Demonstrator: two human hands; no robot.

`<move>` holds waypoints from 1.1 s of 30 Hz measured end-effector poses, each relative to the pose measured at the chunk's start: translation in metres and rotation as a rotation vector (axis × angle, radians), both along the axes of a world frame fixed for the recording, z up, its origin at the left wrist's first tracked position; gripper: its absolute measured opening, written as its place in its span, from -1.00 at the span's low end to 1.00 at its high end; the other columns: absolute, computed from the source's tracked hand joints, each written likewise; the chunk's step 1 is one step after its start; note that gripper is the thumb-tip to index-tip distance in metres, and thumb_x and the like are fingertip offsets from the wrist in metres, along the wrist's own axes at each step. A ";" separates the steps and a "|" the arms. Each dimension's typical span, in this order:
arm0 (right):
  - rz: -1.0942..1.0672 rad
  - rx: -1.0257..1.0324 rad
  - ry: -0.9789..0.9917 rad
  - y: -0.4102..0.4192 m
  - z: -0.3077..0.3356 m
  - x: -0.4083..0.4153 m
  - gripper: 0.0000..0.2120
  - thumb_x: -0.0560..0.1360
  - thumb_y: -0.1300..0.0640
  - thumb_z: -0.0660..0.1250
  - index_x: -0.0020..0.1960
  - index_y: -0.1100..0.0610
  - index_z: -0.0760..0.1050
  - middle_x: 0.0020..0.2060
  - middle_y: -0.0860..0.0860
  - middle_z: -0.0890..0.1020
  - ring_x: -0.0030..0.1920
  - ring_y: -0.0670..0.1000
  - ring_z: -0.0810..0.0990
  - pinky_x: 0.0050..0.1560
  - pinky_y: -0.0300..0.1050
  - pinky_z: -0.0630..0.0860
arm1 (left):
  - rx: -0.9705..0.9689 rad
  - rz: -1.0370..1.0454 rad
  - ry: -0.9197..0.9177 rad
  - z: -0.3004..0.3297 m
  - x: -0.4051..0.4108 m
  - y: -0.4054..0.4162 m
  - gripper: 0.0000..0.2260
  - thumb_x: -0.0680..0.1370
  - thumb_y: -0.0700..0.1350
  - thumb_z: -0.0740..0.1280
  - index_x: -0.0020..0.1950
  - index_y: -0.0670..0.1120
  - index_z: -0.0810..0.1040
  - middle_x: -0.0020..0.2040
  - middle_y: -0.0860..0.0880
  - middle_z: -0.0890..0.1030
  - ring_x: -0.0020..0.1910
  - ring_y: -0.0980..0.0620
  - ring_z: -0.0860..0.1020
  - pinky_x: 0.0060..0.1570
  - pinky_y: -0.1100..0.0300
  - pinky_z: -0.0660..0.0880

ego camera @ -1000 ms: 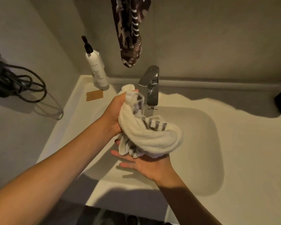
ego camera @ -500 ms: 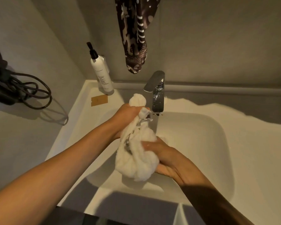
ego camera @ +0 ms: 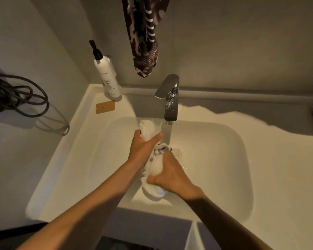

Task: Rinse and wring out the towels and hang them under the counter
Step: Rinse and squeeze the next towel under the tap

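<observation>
Wringing a white towel (ego camera: 156,167) over the basin (ego camera: 224,159), beside the stream from the running faucet (ego camera: 170,98).
Your left hand (ego camera: 143,150) is clenched round the towel's upper end, your right hand (ego camera: 172,175) round its lower bunch. Risk: twisting so close to the stream would likely re-soak the cloth; a loose hold could drop it into the basin.

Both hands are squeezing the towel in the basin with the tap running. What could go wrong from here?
1. The left hand and right hand wring the white grey-striped towel beside the stream from the chrome tap, so it may soak again.
2. Water could splash over the white sink rim.
3. A stray elbow might topple the white pump bottle.
</observation>
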State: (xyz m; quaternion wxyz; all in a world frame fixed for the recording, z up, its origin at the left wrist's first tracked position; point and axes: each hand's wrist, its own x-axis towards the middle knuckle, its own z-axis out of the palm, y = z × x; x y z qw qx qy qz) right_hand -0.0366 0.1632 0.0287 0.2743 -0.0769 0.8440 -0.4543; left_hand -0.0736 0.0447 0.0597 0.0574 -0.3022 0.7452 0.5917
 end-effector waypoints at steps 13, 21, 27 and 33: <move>-0.107 -0.275 -0.112 0.017 0.024 0.001 0.16 0.15 -0.28 0.61 0.54 -0.16 0.00 0.39 -0.16 0.37 0.32 -0.10 0.49 0.23 -0.22 0.50 | 0.263 0.094 -0.057 0.027 0.025 -0.013 -0.87 0.32 -0.25 0.53 -0.15 -0.16 0.71 -0.23 -0.13 0.74 -0.21 -0.10 0.72 -0.13 0.04 0.67; -0.517 -1.197 -1.229 0.002 0.020 0.008 -0.51 0.71 -0.07 0.01 0.45 0.25 0.36 0.39 0.32 0.46 0.14 0.32 0.66 0.13 0.32 0.57 | 0.810 0.018 0.119 0.070 -0.006 -0.022 -0.72 0.49 -0.30 0.29 -0.39 -0.05 0.42 -0.39 -0.06 0.44 -0.35 -0.01 0.48 -0.18 0.12 0.49; 0.110 -1.523 -1.183 0.002 0.036 -0.001 0.03 0.28 -0.49 0.36 0.53 0.15 0.32 0.48 0.25 0.38 0.45 0.33 0.35 0.50 0.33 0.07 | 0.691 -0.023 0.118 0.070 -0.014 -0.033 -0.64 0.57 -0.36 0.24 -0.38 -0.06 0.44 -0.38 -0.07 0.40 -0.35 0.02 0.41 -0.18 0.13 0.43; -0.034 -1.273 -1.168 0.005 0.059 0.007 -0.16 0.18 0.19 0.67 0.36 0.18 0.35 -0.05 0.17 0.62 -0.27 0.02 0.53 -0.44 -0.30 0.31 | 0.432 -0.190 0.092 0.074 -0.016 -0.037 -0.88 0.54 -0.38 0.35 0.00 -0.45 0.54 -0.47 0.05 0.53 -0.43 0.13 0.50 -0.29 0.29 0.50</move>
